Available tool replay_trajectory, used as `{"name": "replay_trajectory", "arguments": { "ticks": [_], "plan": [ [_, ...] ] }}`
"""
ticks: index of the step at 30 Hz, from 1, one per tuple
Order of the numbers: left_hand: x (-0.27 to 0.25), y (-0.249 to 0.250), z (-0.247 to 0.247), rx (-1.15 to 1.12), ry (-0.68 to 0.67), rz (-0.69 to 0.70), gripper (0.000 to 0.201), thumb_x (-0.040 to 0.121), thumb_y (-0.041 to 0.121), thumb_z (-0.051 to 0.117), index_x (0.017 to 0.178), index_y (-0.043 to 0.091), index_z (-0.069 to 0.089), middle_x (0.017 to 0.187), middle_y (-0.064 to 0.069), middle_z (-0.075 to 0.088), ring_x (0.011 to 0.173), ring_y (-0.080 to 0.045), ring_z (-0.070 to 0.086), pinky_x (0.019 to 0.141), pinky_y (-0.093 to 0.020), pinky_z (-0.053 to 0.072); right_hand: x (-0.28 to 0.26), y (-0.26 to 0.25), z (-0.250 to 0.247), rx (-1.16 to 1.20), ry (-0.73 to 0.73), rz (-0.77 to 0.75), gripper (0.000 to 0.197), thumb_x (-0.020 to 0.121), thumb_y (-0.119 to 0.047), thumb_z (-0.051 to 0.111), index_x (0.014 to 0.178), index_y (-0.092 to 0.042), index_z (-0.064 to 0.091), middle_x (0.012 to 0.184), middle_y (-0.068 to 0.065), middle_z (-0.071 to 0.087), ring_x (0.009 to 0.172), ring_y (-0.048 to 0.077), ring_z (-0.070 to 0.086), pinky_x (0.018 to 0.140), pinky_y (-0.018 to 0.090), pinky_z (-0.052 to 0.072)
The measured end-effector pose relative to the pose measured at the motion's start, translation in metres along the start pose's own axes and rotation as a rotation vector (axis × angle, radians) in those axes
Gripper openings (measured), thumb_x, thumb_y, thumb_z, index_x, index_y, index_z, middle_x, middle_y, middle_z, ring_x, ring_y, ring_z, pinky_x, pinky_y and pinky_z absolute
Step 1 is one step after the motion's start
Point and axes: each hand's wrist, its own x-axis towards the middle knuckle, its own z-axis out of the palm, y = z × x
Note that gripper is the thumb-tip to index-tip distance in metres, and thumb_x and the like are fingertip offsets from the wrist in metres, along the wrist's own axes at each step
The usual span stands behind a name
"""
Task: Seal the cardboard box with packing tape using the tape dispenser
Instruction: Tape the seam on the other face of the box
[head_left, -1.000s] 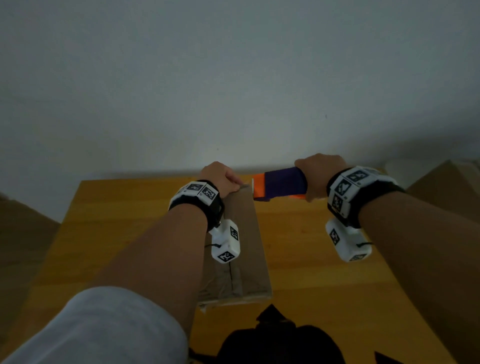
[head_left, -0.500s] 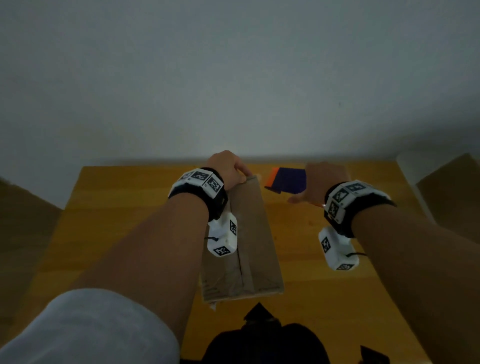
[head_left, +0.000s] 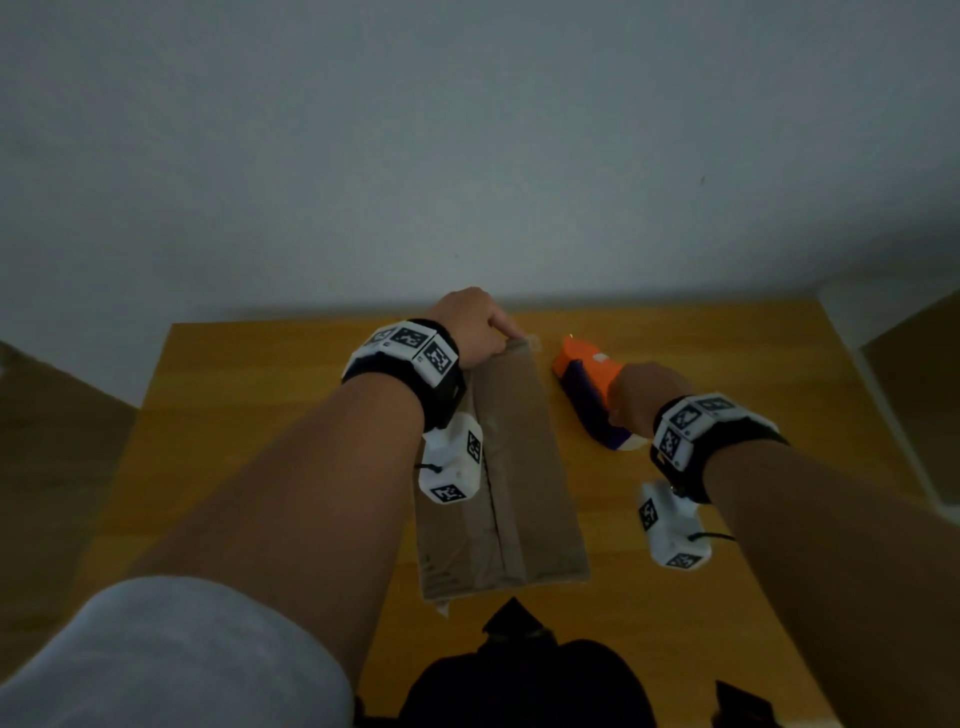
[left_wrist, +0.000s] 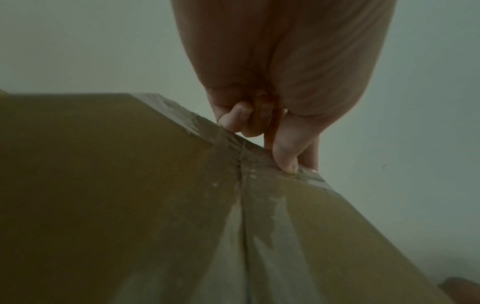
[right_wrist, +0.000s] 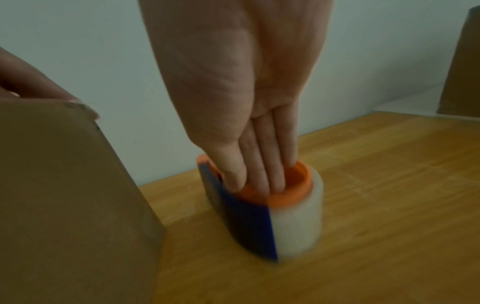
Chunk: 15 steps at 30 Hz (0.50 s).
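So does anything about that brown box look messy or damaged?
Yes. The brown cardboard box has wrinkled, patchy clear tape along its centre seam, and a loose scrap hangs off its near left corner.

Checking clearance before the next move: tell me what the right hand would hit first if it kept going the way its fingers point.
Probably the tape dispenser: the right hand points its fingers into its orange core.

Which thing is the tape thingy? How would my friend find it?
Look at the wooden table, then right of the long cardboard box. The tape dispenser stands there under the right hand. It's the only bright thing: orange and blue with a whitish roll.
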Motion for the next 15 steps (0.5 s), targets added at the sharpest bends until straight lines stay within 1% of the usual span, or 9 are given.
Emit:
{"name": "replay_trajectory", "arguments": {
  "ticks": [1,2,4,5,7,9,10,12,15],
  "plan": [
    [0.001,0.001,0.0,0.003,0.001,0.002,0.034,0.088,0.007,0.056,0.113,0.026,0.07,0.123,-0.004,0.066,0.109,-0.021,0.06,0.084,-0.02,0.042,-0.001,-0.002,-0.004,0.034,0.03,0.012,0.029,0.093,-0.019,0.05,0.066,-0.008,0.052,0.061,0.004,0.048,0.07,0.027,0.056,0.062,0.031,0.043],
    [0.001,0.001,0.0,0.008,0.004,0.002,0.034,0.088,0.007,0.056,0.113,0.026,0.07,0.122,-0.005,0.066,0.109,-0.021,0.06,0.083,-0.02,0.042,-0.003,-0.004,-0.009,0.081,0.08,0.006,0.033,0.094,-0.018,0.047,0.064,-0.007,0.053,0.063,0.006,0.053,0.07,0.028,0.058,0.061,0.031,0.043],
    [0.001,0.0,0.0,0.018,0.015,-0.003,0.031,0.087,0.01,0.059,0.111,0.024,0.071,0.119,-0.006,0.067,0.106,-0.022,0.061,0.081,-0.021,0.041,-0.002,-0.008,-0.024,0.261,0.198,-0.053,0.031,0.092,-0.017,0.049,0.073,-0.003,0.068,0.077,0.013,0.068,0.076,0.029,0.066,0.06,0.031,0.048],
    [0.002,-0.002,0.0,0.005,0.025,-0.012,0.027,0.086,0.012,0.062,0.108,0.024,0.073,0.116,-0.006,0.068,0.102,-0.021,0.062,0.079,-0.021,0.042,-0.001,-0.01,-0.031,0.405,0.238,-0.102,0.025,0.089,-0.015,0.054,0.075,-0.004,0.071,0.082,0.014,0.072,0.077,0.027,0.068,0.064,0.032,0.053],
    [0.002,-0.006,0.0,-0.056,0.062,-0.031,0.02,0.082,0.016,0.069,0.101,0.022,0.076,0.104,-0.004,0.072,0.089,-0.017,0.063,0.075,-0.021,0.044,-0.001,-0.016,-0.044,0.712,0.265,-0.201,0.013,0.084,-0.013,0.065,0.075,-0.01,0.073,0.076,0.012,0.073,0.071,0.022,0.068,0.073,0.034,0.059],
    [0.002,-0.009,0.0,-0.118,0.098,-0.047,0.016,0.08,0.017,0.072,0.095,0.019,0.077,0.089,0.0,0.071,0.081,-0.012,0.06,0.072,-0.02,0.044,-0.004,-0.024,-0.053,0.888,0.217,-0.264,0.007,0.082,-0.012,0.07,0.081,-0.009,0.076,0.067,0.008,0.07,0.063,0.02,0.067,0.072,0.035,0.061],
    [0.002,-0.01,0.0,-0.141,0.104,-0.053,0.015,0.079,0.017,0.072,0.093,0.019,0.078,0.084,0.002,0.069,0.079,-0.011,0.059,0.072,-0.019,0.044,-0.006,-0.028,-0.056,0.904,0.186,-0.28,0.006,0.082,-0.012,0.071,0.081,-0.009,0.076,0.066,0.007,0.07,0.062,0.018,0.067,0.072,0.036,0.061],
    [0.002,-0.011,0.0,-0.162,0.097,-0.055,0.015,0.079,0.016,0.072,0.093,0.02,0.078,0.079,0.004,0.065,0.078,-0.01,0.058,0.071,-0.019,0.044,-0.007,-0.038,-0.056,0.881,0.153,-0.28,0.01,0.082,-0.014,0.071,0.081,-0.005,0.076,0.07,0.011,0.072,0.064,0.02,0.069,0.074,0.037,0.062],
    [0.003,-0.013,-0.001,-0.154,0.084,-0.041,0.015,0.078,0.017,0.073,0.092,0.021,0.078,0.077,0.005,0.065,0.081,-0.011,0.061,0.072,-0.02,0.044,-0.005,-0.049,-0.054,0.879,0.14,-0.262,0.018,0.082,-0.016,0.072,0.086,0.001,0.077,0.079,0.017,0.075,0.076,0.027,0.072,0.078,0.039,0.061]
  ]
}}
